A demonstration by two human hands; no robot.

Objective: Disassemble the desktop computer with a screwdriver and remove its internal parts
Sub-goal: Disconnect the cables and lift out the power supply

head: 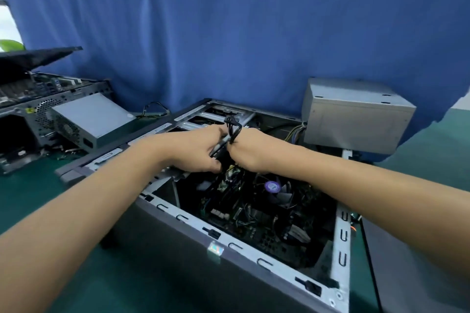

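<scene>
as the right hand (250,152) clutches them, black cables (235,129) loop above its grip.

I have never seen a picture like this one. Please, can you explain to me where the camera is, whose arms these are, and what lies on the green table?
The camera sits on a person's head and looks down, so the two bare arms are that person's own; there is no robot. On the green table lies an open computer case, its circuit board and fan visible inside. A grey power supply box stands at its far right corner. The left hand grips a slim tool, probably a screwdriver; the right hand grips a bundle of black cables. A second opened computer is at the left, a blue curtain behind.
</scene>
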